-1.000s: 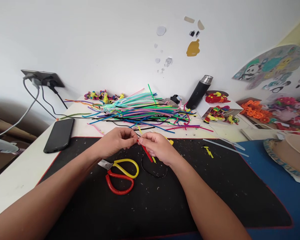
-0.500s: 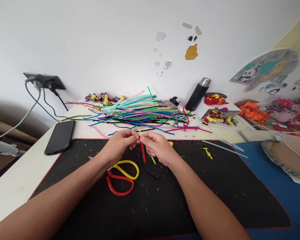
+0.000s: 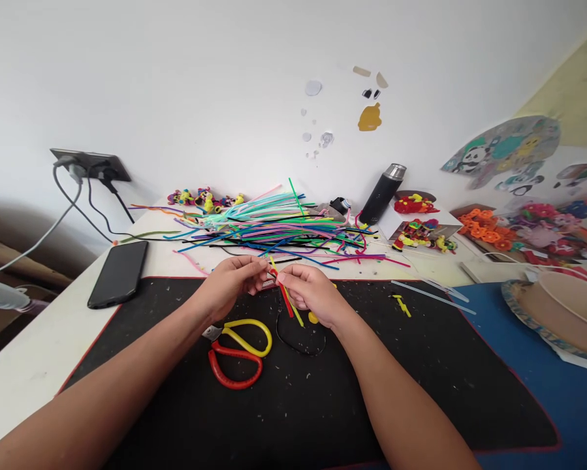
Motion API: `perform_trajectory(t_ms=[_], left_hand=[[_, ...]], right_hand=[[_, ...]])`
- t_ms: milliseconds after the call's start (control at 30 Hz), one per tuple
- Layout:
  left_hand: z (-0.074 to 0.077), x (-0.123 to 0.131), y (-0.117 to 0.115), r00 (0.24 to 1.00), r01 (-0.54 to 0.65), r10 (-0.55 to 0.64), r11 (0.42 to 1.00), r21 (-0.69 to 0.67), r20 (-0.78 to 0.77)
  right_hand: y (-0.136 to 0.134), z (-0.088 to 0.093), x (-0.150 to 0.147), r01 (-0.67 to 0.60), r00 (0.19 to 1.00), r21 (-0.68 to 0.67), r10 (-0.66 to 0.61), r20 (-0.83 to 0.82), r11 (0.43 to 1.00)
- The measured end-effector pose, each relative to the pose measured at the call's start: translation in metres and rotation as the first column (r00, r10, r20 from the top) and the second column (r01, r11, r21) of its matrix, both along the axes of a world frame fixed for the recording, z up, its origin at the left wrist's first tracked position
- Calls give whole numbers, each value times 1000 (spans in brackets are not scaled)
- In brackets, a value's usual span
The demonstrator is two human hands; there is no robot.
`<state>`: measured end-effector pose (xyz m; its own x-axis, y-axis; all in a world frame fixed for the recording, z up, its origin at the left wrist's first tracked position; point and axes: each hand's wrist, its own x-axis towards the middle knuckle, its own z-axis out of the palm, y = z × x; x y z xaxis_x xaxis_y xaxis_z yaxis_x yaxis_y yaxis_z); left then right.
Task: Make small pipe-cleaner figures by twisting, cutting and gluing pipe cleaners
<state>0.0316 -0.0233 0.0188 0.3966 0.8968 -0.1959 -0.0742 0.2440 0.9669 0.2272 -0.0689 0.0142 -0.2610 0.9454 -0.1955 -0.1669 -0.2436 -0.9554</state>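
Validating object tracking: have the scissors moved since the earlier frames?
No: against the black mat and phone, the scissors show no visible shift.

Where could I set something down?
On the black mat: right of the right forearm, nearer than the yellow piece; also left of that forearm, nearer than the scissors, scraps aside. It's crowded toward the wall, where pipe cleaners pile up.

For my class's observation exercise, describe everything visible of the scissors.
The scissors have two large looped handles, one yellow and one red, with a smooth, plastic-looking covering, and silvery metal near the joint. They lie on the black mat, the only thing seen touching them, yellow loop beyond the red. The left forearm hides most of the blades, so their opening cannot be judged.
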Motion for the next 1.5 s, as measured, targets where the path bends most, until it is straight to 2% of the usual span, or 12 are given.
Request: perform_trajectory(t_ms=[100,233,333,400,500,600,700,800,1167,1333,1500], left_hand=[[-2,-5,5,1000,4,-3,1000,29,-14],[-2,-9,8,994,92,-86,992,83,-67],[2,-11,7,975,178,-150,970,166,-166],[5,-13,6,954,219,-153,942,254,-257],[8,-15,5,915,259,-87,876,406,-395],[6,-17,3,860,312,16,773,552,-510],[2,-17,1,829,352,111,656,667,-548],[-1,-15,-1,822,355,184,575,737,-539],[-1,-17,-2,792,419,265,420,805,-550],[-2,-15,-5,813,392,278,387,834,-511],[-1,-14,-6,811,395,280,386,834,-514]], right_hand=[[0,0,1,0,1000,-8,0,12,1000],[1,-4,1,-4,1000,-10,5,19,1000],[1,-5,2,-13,1000,-12,13,23,1000],[1,-4,2,-21,1000,-12,22,19,1000],[1,-3,1,-27,1000,-16,27,11,1000],[1,-3,1,-23,1000,-24,23,3,999],[1,-3,0,-24,1000,-27,24,-7,999],[1,-3,0,-23,1000,-25,23,-14,999],[0,-2,-1,-28,999,-15,27,-23,1000],[0,-2,-3,-25,999,-17,25,-26,1000],[-1,-4,-3,-27,999,-9,26,-20,1000]])
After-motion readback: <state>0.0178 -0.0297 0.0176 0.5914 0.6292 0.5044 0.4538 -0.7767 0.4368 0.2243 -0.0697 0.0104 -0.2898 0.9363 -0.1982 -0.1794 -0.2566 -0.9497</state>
